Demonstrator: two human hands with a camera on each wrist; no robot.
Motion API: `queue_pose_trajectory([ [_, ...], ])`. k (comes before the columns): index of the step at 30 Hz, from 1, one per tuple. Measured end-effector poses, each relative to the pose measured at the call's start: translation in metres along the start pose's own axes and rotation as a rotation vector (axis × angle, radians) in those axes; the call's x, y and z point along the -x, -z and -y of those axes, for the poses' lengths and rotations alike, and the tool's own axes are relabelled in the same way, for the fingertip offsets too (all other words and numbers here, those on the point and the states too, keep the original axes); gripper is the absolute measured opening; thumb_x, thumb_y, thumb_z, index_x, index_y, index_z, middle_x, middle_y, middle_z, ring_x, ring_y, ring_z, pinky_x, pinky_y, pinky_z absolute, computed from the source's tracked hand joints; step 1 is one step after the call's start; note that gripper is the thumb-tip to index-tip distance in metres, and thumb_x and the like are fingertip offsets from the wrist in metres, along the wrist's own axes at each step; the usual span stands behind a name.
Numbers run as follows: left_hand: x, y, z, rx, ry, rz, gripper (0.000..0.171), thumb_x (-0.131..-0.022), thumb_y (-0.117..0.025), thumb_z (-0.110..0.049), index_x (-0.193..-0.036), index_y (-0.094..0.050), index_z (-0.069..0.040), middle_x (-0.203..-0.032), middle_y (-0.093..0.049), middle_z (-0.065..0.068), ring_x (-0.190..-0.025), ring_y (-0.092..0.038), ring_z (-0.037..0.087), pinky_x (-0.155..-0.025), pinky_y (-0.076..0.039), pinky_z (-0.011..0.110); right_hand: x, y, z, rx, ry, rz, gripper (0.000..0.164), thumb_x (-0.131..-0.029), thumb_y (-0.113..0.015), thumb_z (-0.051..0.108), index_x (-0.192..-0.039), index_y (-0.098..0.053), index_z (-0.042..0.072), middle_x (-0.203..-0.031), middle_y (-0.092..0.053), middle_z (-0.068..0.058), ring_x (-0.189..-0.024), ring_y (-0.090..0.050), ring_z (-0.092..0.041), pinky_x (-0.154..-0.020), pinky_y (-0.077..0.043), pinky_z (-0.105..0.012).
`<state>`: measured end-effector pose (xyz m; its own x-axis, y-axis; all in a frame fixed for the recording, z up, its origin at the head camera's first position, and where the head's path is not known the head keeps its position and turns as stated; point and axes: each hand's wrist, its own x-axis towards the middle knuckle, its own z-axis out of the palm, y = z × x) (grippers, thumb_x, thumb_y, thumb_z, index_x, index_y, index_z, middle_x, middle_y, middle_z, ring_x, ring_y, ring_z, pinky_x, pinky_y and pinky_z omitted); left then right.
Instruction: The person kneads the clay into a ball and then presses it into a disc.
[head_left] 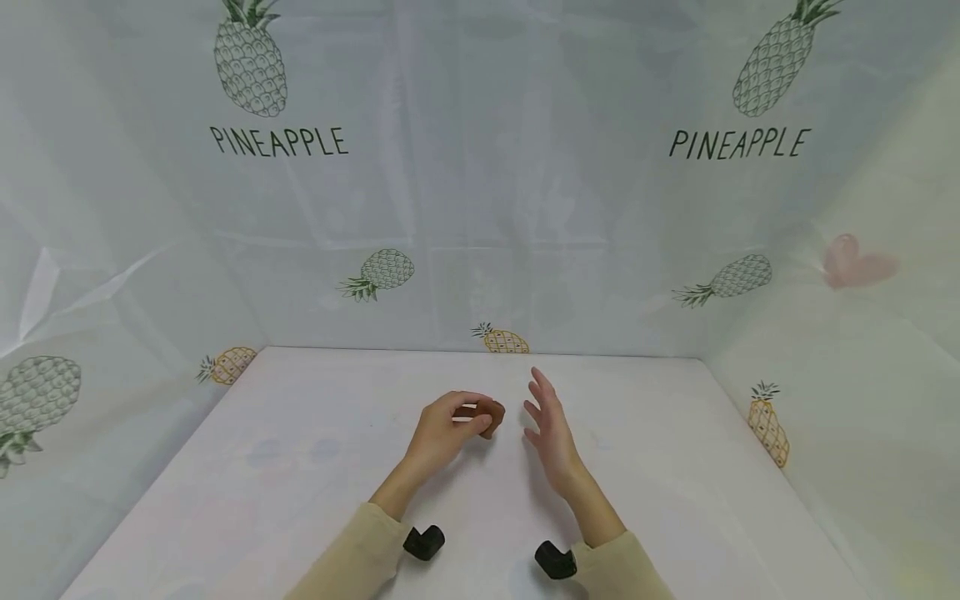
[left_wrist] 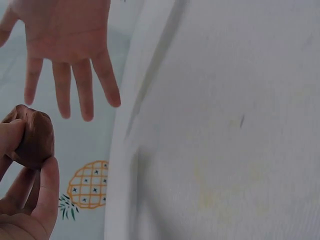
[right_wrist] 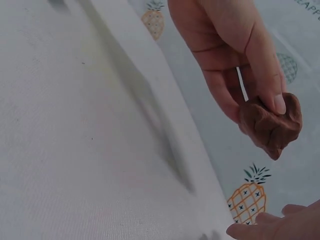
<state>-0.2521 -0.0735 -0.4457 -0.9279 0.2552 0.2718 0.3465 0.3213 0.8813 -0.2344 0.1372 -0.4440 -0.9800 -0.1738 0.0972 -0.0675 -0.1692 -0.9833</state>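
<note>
A brown lump of modelling clay (head_left: 491, 417), uneven and creased on its surface, is pinched between the thumb and fingers of my left hand (head_left: 441, 429). In the right wrist view the thumb presses into the top of the clay (right_wrist: 275, 125), which narrows to a blunt point below. My right hand (head_left: 553, 433) is held up just to the right of the clay, apart from it. Its fingers are straight and spread, palm turned toward the left hand, as the left wrist view shows the palm (left_wrist: 67, 35) with nothing in it.
Both hands are over a white table (head_left: 300, 467). A pale curtain (head_left: 510, 208) printed with pineapples hangs behind and at both sides of it. Black wrist-worn pieces (head_left: 424, 543) stick out from the beige sleeves (head_left: 360, 550).
</note>
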Motion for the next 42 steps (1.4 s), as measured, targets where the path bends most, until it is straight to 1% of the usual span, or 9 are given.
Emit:
queue_pose_trajectory([
  [3, 0.0, -0.006, -0.003, 0.029, -0.001, 0.002, 0.022, -0.099, -0.079, -0.02, -0.12, -0.077, -0.026, -0.125, -0.07, -0.004, -0.113, -0.071, 0.016, -0.093, -0.06, 0.027, 0.0, 0.0, 0.0, -0.01, 0.015, 0.002, 0.068, -0.113, -0.019, 0.059, -0.173, -0.009, 0.028, -0.179, -0.003, -0.011, -0.162, -0.006, -0.045, -0.124, -0.005, -0.076],
  [9, 0.0, -0.019, -0.01, 0.064, -0.007, 0.011, 0.023, -0.098, -0.08, -0.018, -0.12, -0.078, -0.025, -0.123, -0.07, -0.004, -0.114, -0.072, 0.016, -0.092, -0.06, 0.024, -0.002, 0.001, -0.001, -0.035, 0.039, 0.002, 0.068, -0.111, -0.014, 0.063, -0.172, -0.007, 0.033, -0.179, 0.0, -0.006, -0.163, -0.001, -0.043, -0.122, 0.0, -0.078],
  [12, 0.0, -0.025, -0.013, 0.079, -0.019, 0.022, 0.023, -0.098, -0.08, -0.016, -0.119, -0.078, -0.025, -0.122, -0.07, -0.005, -0.113, -0.072, 0.015, -0.091, -0.06, 0.024, -0.002, 0.002, -0.001, -0.039, 0.05, -0.001, 0.067, -0.111, -0.011, 0.062, -0.172, -0.004, 0.035, -0.179, 0.004, -0.003, -0.164, 0.002, -0.041, -0.121, 0.003, -0.078],
  [17, 0.001, -0.032, -0.016, 0.102, -0.039, 0.031, 0.023, -0.098, -0.08, -0.016, -0.118, -0.078, -0.026, -0.121, -0.071, -0.006, -0.111, -0.072, 0.014, -0.091, -0.06, 0.024, -0.003, 0.003, -0.003, -0.034, 0.06, -0.019, 0.07, -0.109, -0.01, 0.067, -0.172, 0.0, 0.037, -0.179, 0.01, 0.0, -0.164, 0.008, -0.038, -0.121, 0.006, -0.079],
  [22, 0.003, -0.037, -0.018, 0.117, -0.053, 0.033, 0.021, -0.097, -0.08, -0.019, -0.117, -0.079, -0.027, -0.119, -0.072, -0.007, -0.111, -0.072, 0.014, -0.091, -0.06, 0.024, -0.005, 0.002, -0.004, -0.041, 0.066, -0.027, 0.068, -0.11, -0.007, 0.063, -0.171, 0.005, 0.036, -0.178, 0.014, 0.003, -0.163, 0.011, -0.039, -0.119, 0.008, -0.081],
  [29, 0.005, -0.042, -0.02, 0.116, -0.054, 0.039, 0.02, -0.098, -0.08, -0.024, -0.117, -0.079, -0.03, -0.12, -0.071, -0.009, -0.112, -0.071, 0.013, -0.091, -0.06, 0.024, -0.006, 0.001, -0.003, -0.033, 0.093, -0.032, 0.07, -0.11, -0.007, 0.063, -0.171, 0.008, 0.033, -0.178, 0.014, 0.003, -0.162, 0.012, -0.043, -0.121, 0.011, -0.075],
  [35, 0.005, -0.045, -0.023, 0.122, -0.06, 0.046, 0.02, -0.099, -0.079, -0.023, -0.118, -0.079, -0.029, -0.121, -0.071, -0.006, -0.113, -0.07, 0.015, -0.092, -0.06, 0.025, -0.009, 0.001, -0.003, -0.049, 0.117, -0.073, 0.072, -0.11, -0.008, 0.064, -0.172, 0.007, 0.032, -0.178, 0.013, 0.001, -0.163, 0.012, -0.042, -0.123, 0.01, -0.073],
  [38, 0.006, -0.046, -0.026, 0.12, -0.056, 0.051, 0.02, -0.099, -0.078, -0.023, -0.118, -0.079, -0.03, -0.121, -0.07, -0.007, -0.114, -0.069, 0.014, -0.093, -0.06, 0.025, -0.01, 0.001, -0.001, -0.068, 0.12, -0.09, 0.073, -0.109, -0.009, 0.066, -0.172, 0.005, 0.033, -0.178, 0.012, -0.001, -0.163, 0.011, -0.041, -0.124, 0.009, -0.072],
  [42, 0.006, -0.049, -0.026, 0.118, -0.049, 0.044, 0.02, -0.098, -0.079, -0.023, -0.118, -0.079, -0.029, -0.118, -0.072, -0.008, -0.112, -0.069, 0.014, -0.093, -0.059, 0.026, -0.009, 0.002, 0.001, -0.09, 0.105, -0.094, 0.073, -0.107, -0.011, 0.071, -0.171, 0.004, 0.038, -0.178, 0.012, 0.001, -0.163, 0.011, -0.04, -0.124, 0.008, -0.072],
])
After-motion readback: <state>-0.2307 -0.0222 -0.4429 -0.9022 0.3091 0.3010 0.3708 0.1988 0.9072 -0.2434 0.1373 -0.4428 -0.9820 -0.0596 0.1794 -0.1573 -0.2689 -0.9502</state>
